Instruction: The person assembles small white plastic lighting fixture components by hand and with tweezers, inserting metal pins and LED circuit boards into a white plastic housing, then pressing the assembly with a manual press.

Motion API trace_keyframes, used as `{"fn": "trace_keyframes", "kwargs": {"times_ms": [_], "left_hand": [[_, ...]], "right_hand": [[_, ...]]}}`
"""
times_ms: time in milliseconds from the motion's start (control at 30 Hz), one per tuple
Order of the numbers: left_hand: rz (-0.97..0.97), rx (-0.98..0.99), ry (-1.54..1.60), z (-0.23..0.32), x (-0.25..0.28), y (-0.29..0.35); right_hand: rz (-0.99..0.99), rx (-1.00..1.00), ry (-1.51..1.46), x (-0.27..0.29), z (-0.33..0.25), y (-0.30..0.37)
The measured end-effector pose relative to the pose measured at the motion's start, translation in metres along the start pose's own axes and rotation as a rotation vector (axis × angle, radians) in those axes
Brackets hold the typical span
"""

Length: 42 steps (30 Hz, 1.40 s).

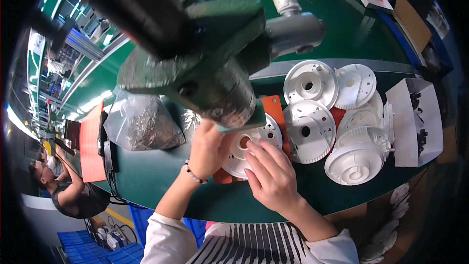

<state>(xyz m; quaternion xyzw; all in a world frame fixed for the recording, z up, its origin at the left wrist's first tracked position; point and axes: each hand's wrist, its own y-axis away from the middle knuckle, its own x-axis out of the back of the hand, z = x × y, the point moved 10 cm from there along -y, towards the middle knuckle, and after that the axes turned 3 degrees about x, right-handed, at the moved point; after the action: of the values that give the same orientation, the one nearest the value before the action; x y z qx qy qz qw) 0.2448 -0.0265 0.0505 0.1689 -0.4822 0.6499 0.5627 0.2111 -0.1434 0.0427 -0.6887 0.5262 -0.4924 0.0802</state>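
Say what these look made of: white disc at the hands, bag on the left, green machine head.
Disc: probably moulded plastic, satin white; uniform colour, neat holes.
Bag: clear plastic film; glossy, wrinkled, see-through.
Machine head: likely painted metal; green coat, mottled grey wear.

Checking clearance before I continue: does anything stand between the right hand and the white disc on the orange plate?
Nothing visible does: the right hand lies over the white disc. The green machine head hides some of the disc's far side.
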Motion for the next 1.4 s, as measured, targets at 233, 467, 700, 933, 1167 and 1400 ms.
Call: {"fn": "trace_keyframes", "kwargs": {"times_ms": [233, 467, 700, 933, 1167, 1400], "left_hand": [[-0.081, -0.022, -0.042, 0.006, -0.010, -0.006], [-0.023, 0.083, -0.005, -0.006, -0.010, 0.000], [0.050, 0.169, 0.059, -0.010, -0.012, 0.003], [0.014, 0.168, 0.073, -0.016, -0.013, 0.004], [-0.043, 0.063, -0.054, -0.004, -0.014, 0.002], [-0.049, 0.073, -0.077, -0.006, -0.016, 0.005]], "right_hand": [[-0.023, -0.016, 0.004, -0.004, 0.004, 0.008], [-0.038, -0.035, -0.013, -0.006, 0.005, 0.006], [-0.036, -0.039, -0.006, -0.005, 0.008, 0.007], [-0.015, -0.036, -0.022, -0.003, 0.006, 0.006], [-0.019, -0.034, -0.027, -0.003, 0.007, 0.007], [-0.020, -0.035, -0.028, -0.004, 0.007, 0.007]]}}
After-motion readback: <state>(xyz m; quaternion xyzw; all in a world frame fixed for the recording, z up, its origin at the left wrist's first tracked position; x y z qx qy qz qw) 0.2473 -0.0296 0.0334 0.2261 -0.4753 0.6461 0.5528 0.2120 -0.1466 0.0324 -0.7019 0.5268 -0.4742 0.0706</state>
